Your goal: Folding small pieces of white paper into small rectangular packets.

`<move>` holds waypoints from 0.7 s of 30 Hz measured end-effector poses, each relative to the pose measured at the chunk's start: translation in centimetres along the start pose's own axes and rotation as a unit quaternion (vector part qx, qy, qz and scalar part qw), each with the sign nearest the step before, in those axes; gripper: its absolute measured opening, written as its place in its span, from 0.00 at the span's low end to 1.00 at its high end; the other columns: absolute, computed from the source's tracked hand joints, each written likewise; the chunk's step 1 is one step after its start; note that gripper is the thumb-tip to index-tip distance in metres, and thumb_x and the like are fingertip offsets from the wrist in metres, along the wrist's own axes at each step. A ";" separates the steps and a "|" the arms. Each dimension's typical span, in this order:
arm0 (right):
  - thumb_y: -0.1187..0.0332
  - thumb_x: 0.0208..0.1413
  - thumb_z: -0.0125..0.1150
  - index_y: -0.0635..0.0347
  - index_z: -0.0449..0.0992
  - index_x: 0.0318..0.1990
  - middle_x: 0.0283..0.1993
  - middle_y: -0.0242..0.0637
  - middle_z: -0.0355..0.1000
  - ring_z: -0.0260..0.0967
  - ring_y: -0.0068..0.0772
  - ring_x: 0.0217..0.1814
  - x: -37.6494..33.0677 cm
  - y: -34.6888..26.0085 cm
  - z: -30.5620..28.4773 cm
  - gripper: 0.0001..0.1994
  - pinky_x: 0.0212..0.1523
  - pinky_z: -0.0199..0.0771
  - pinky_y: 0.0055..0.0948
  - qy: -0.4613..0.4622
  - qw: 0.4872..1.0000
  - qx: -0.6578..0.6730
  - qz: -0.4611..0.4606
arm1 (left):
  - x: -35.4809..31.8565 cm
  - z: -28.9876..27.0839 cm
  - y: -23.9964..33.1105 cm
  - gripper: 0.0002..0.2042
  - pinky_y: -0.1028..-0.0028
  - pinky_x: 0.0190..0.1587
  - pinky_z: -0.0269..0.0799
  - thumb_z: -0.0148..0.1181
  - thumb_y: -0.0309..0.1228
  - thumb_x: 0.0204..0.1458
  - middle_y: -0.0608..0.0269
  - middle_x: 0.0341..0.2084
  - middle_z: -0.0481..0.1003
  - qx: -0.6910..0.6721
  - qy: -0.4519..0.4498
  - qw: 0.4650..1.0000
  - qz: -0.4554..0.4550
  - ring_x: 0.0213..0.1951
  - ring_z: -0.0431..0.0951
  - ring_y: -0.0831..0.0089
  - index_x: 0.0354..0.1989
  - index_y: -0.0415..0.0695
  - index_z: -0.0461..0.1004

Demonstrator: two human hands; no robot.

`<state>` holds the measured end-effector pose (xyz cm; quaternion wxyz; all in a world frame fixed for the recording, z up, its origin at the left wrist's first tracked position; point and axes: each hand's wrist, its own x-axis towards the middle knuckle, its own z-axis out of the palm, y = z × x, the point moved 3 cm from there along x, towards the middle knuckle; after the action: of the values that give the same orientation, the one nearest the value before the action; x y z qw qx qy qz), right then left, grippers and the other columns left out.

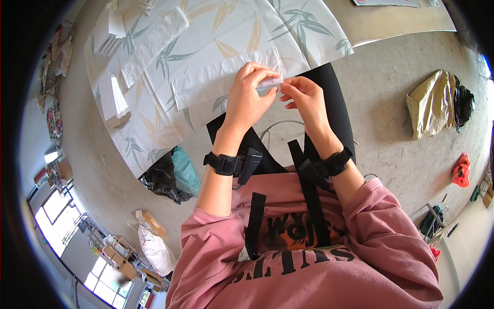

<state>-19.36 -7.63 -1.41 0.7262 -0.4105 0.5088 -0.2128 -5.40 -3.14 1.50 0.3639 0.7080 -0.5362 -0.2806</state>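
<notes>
Got my left hand [250,95] and right hand [303,98] both pinched shut on the same end of a white plastic bag [221,80], fingertips almost touching right at the near edge of the table [391,26]. The rest of the bag lies flat across the bamboo-leaf tablecloth [216,31], running off to my left. There's 1 black sheet [329,87] hanging off that same table edge under my hands, plus folded white bags [116,100] stacked near the left edge.
</notes>
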 end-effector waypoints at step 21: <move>0.71 0.54 0.57 0.65 0.75 0.35 0.29 0.31 0.74 0.72 0.19 0.31 0.5 0.0 -0.1 0.06 0.30 0.69 0.18 -0.009 1.000 0.000 -0.009 | 0.0 0.1 -0.3 0.11 0.68 0.46 0.72 0.64 0.21 0.40 0.63 0.35 0.72 -0.002 0.003 1.000 0.004 0.42 0.73 0.64 0.34 0.45 0.78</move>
<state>-19.27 -8.02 -1.67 0.7288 -0.4175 0.4981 -0.2156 -5.32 -3.14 1.24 0.3685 0.7060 -0.5370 -0.2783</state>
